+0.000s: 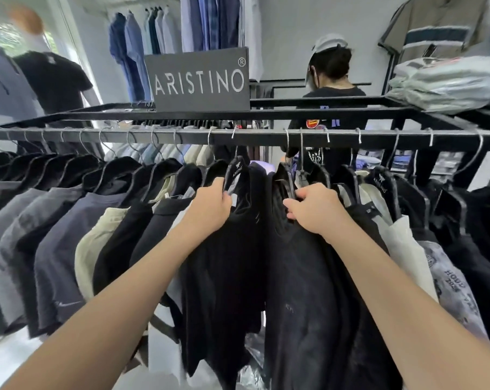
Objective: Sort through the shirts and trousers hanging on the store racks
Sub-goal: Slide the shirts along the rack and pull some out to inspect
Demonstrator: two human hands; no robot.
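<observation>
Two hands [211, 205], one sign [198, 80], one front rail [255, 135], perhaps twenty hanging shirts [224, 263].

The rail [238, 135] is black, and so is the sign [198, 80] above it, lettered in white. At the rail's left end hang grey shirts [7, 235], then a slate-blue shirt [61, 263] with a small pale swoosh, then a cream shirt [97, 243]. The middle shirt [224, 263] is black; the dark shirt [308, 277] beside it is near-black navy. Toward the right end come a white shirt [404, 243] and a grey printed shirt [449, 277] with dark lettering. The hangers [237, 167] are black with white logos. The polo [435, 32] on the wall is taupe with a dark teal chest band edged white
</observation>
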